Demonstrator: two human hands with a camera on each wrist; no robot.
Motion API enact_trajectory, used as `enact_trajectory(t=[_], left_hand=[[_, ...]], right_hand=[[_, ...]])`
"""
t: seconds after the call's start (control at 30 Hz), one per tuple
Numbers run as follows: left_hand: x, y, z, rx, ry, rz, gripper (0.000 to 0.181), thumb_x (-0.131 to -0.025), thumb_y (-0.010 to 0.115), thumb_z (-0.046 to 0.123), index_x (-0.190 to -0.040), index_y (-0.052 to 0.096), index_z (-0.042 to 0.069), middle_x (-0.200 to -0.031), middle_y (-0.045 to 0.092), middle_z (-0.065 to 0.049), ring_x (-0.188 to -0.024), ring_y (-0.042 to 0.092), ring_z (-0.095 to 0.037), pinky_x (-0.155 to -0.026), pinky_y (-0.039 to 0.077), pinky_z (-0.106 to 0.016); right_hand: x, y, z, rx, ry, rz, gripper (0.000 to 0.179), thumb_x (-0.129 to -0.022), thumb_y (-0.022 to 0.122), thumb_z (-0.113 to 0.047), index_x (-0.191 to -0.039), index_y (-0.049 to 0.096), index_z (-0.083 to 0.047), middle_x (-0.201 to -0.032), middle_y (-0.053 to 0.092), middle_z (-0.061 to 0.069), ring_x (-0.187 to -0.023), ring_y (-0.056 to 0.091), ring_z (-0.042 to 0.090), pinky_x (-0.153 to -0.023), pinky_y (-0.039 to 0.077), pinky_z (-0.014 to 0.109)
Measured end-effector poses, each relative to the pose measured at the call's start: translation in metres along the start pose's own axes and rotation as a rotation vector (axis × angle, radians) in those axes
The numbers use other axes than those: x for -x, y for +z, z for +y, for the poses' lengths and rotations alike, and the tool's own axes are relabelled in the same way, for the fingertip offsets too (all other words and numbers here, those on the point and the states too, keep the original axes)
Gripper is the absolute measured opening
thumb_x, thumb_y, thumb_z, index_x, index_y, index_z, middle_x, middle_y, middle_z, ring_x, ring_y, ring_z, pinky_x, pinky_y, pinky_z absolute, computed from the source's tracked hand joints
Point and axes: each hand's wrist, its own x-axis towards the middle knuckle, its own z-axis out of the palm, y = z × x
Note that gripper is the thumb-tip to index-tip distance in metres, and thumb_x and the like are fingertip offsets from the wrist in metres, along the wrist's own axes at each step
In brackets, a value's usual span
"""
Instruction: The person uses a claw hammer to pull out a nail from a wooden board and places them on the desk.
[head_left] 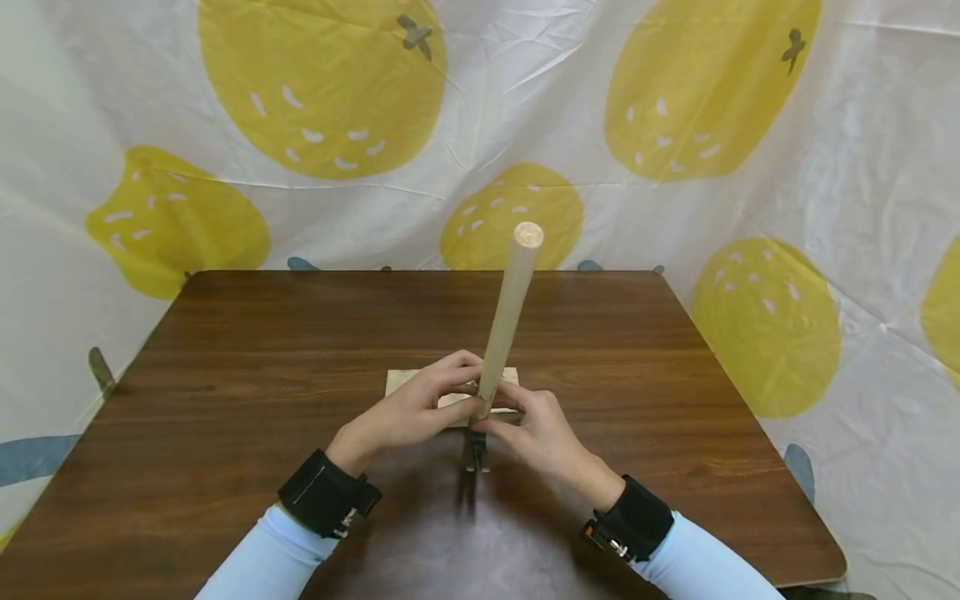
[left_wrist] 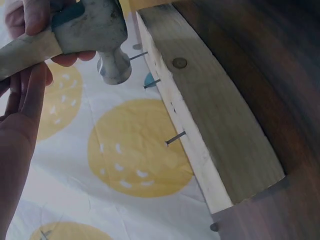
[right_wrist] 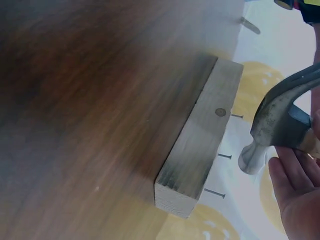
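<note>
A claw hammer [head_left: 506, 317] stands with its pale wooden handle pointing up and its head low. My left hand [head_left: 420, 404] grips the handle close to the head, fingers and thumb around it. From the other side my right hand [head_left: 540, 429] holds the same lower part of the handle. Behind the hands lies a wooden block [head_left: 405, 379], partly hidden by them. Three nails [left_wrist: 176, 138] stick out of one face of the block. In the left wrist view the hammer's round striking face [left_wrist: 115, 67] overlaps the tip of the farthest nail.
The block and hands are over a dark brown wooden table [head_left: 285, 333]. Behind it hangs a white cloth [head_left: 517, 83] printed with yellow fruit. A round dark knot [right_wrist: 220, 112] marks the block's side.
</note>
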Motion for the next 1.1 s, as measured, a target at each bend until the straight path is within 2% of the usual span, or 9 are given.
enact_trajectory(t=[0.1, 0.27, 0.33, 0.5, 0.63, 0.8, 1.0, 1.1], left_hand=[[-0.002, -0.001, 0.002, -0.098, 0.023, 0.004, 0.037, -0.096, 0.064, 0.004, -0.132, 0.060, 0.007, -0.121, 0.051, 0.004, -0.111, 0.051, -0.015, -0.092, 0.042, -0.031], [-0.005, -0.002, 0.003, -0.169, 0.057, 0.012, 0.036, -0.093, 0.067, 0.005, -0.129, 0.063, 0.007, -0.118, 0.052, 0.004, -0.108, 0.053, -0.014, -0.090, 0.043, -0.028], [-0.005, -0.002, 0.003, -0.191, 0.067, 0.017, 0.035, -0.092, 0.069, 0.005, -0.127, 0.064, 0.007, -0.117, 0.052, 0.004, -0.107, 0.053, -0.012, -0.088, 0.044, -0.027], [-0.006, -0.002, 0.005, -0.161, 0.053, 0.026, 0.038, -0.093, 0.067, 0.003, -0.131, 0.061, 0.004, -0.118, 0.054, 0.003, -0.109, 0.055, -0.015, -0.087, 0.047, -0.029], [0.000, -0.003, 0.002, -0.159, -0.020, 0.066, 0.038, -0.096, 0.062, 0.004, -0.134, 0.058, 0.002, -0.121, 0.053, 0.000, -0.110, 0.056, -0.019, -0.085, 0.049, -0.029], [0.014, -0.005, -0.008, -0.283, -0.148, 0.126, 0.034, -0.098, 0.062, 0.009, -0.131, 0.061, 0.005, -0.119, 0.054, -0.004, -0.108, 0.056, -0.022, -0.085, 0.048, -0.032], [0.029, -0.009, -0.021, -0.451, -0.254, 0.149, 0.032, -0.095, 0.066, 0.009, -0.126, 0.064, 0.003, -0.115, 0.054, -0.005, -0.107, 0.056, -0.024, -0.088, 0.043, -0.033], [0.034, -0.011, -0.025, -0.512, -0.316, 0.145, 0.034, -0.092, 0.068, 0.008, -0.125, 0.064, 0.000, -0.115, 0.055, -0.009, -0.109, 0.054, -0.027, -0.091, 0.042, -0.037]], right_hand=[[0.001, -0.002, 0.001, 0.103, -0.037, 0.028, 0.052, -0.081, 0.082, -0.013, -0.129, 0.064, -0.014, -0.106, 0.068, -0.010, -0.098, 0.068, 0.009, -0.075, 0.051, 0.022], [0.001, -0.004, 0.002, 0.152, -0.067, 0.041, 0.041, -0.081, 0.082, -0.016, -0.119, 0.069, -0.013, -0.107, 0.068, -0.010, -0.093, 0.066, 0.006, -0.066, 0.049, 0.025], [0.001, -0.005, 0.002, 0.157, -0.073, 0.041, 0.037, -0.080, 0.083, -0.016, -0.115, 0.069, -0.013, -0.108, 0.068, -0.010, -0.094, 0.065, 0.007, -0.067, 0.050, 0.028], [0.000, -0.006, 0.003, 0.115, -0.067, 0.050, 0.034, -0.080, 0.082, -0.009, -0.111, 0.067, -0.010, -0.107, 0.068, -0.005, -0.100, 0.066, 0.012, -0.078, 0.051, 0.029], [-0.001, -0.009, -0.001, 0.058, -0.033, 0.088, 0.030, -0.078, 0.081, 0.001, -0.103, 0.064, -0.005, -0.100, 0.067, 0.002, -0.094, 0.067, 0.021, -0.079, 0.053, 0.034], [-0.001, -0.018, -0.003, 0.056, -0.014, 0.132, 0.030, -0.077, 0.079, 0.009, -0.100, 0.061, 0.001, -0.094, 0.063, 0.008, -0.085, 0.066, 0.030, -0.077, 0.053, 0.041], [0.002, -0.034, 0.011, 0.135, 0.005, 0.145, 0.032, -0.080, 0.080, -0.001, -0.104, 0.060, -0.007, -0.097, 0.060, -0.003, -0.085, 0.064, 0.018, -0.071, 0.052, 0.026], [0.003, -0.040, 0.017, 0.181, 0.019, 0.155, 0.031, -0.082, 0.081, -0.007, -0.106, 0.061, -0.010, -0.097, 0.060, -0.007, -0.086, 0.063, 0.014, -0.070, 0.052, 0.025]])
